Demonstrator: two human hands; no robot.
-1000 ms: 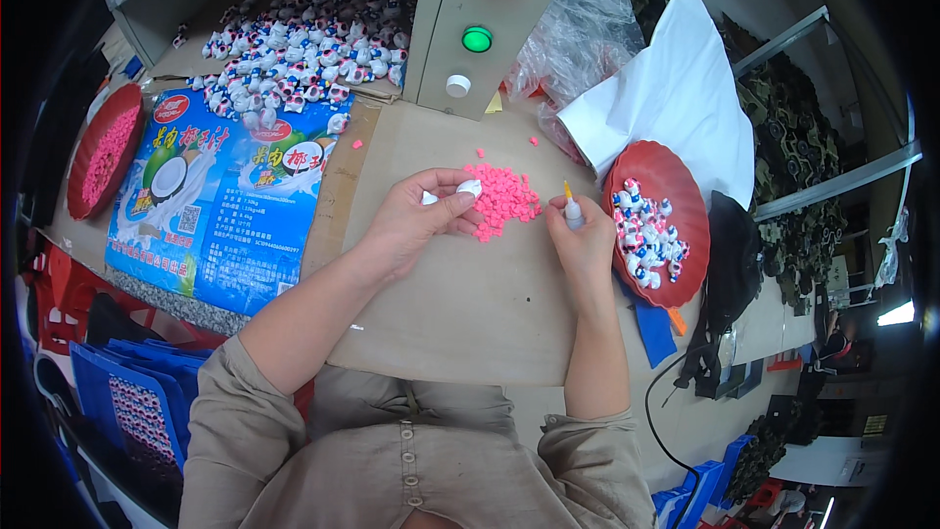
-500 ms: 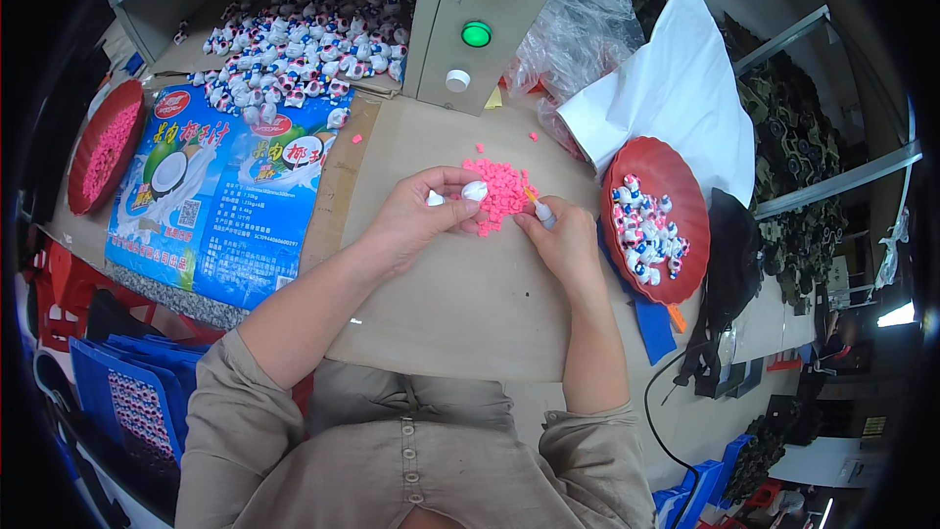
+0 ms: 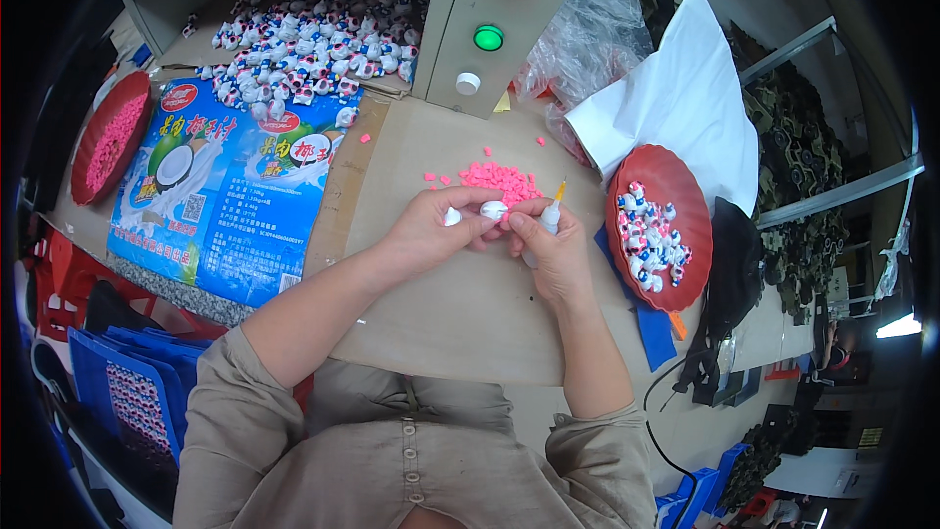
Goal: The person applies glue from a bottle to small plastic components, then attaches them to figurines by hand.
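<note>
My left hand (image 3: 436,228) pinches a small white figurine (image 3: 493,209) between thumb and fingertips. A second white piece (image 3: 451,216) is tucked against the fingers of that same hand. Meeting it from the right, my right hand (image 3: 561,253) presses a tiny pink piece (image 3: 505,221) to the figurine with thumb and finger. A small white glue bottle (image 3: 550,216) with a yellow needle tip pointing up stays gripped in the right hand. Just beyond both hands lies a heap of small pink pieces (image 3: 501,178) on the brown board.
Right of my hands, a red scalloped bowl (image 3: 693,269) holds finished-looking white, blue and pink figurines. Another red bowl (image 3: 127,168) with pink pieces is far left. A machine (image 3: 455,59) with lit buttons stands at the back, many figurines (image 3: 313,49) in its opening beside printed blue cardboard (image 3: 211,220).
My right hand has moved left to the figurine, now with a pink piece in its fingertips. The bottle's tip has swung upward. A few pink pieces show left of the heap.
</note>
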